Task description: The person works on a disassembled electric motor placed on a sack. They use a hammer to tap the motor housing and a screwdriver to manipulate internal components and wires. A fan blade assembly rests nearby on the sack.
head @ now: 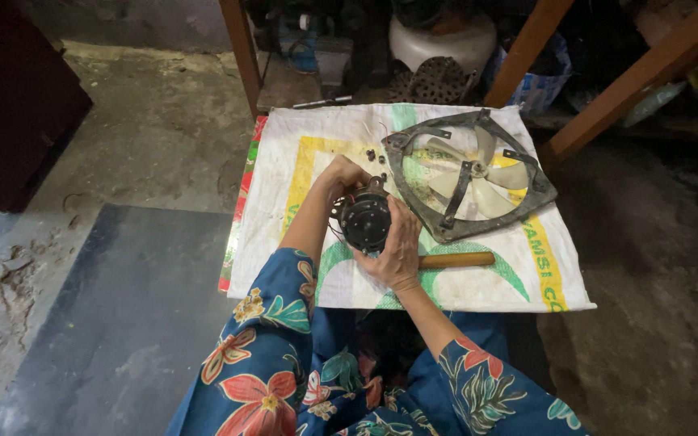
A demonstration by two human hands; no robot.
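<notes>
**Both hands around a small round fan motor**

You are looking down at a white woven sack (309, 153) spread flat, with a concrete floor (155, 137) around it. Near the middle of the sack, toward its near edge, you hold a round black motor (364, 220).

Your right hand (398, 252) cups the motor from the right and near side, fingers curled against its casing. Your left hand (342, 175) closes over its far left edge, fingers bent down onto the top. Both hands are wrapped on the motor; whether it is lifted or resting on the sack cannot be told.

The motor looks like a compact metal lump, so it will probably feel heavy for its size, rigid, and perhaps greasy. Thin wires (338, 230) show at its left side; they look fragile, so grip the round casing, not the wires.

Just right of the motor and farther away lies a dark square fan frame (541, 190) with pale blades (486, 173) inside. A wooden handle (456, 260) lies just to the right of your right hand. A few small dark bits (376, 156) sit near the frame's left corner.
</notes>
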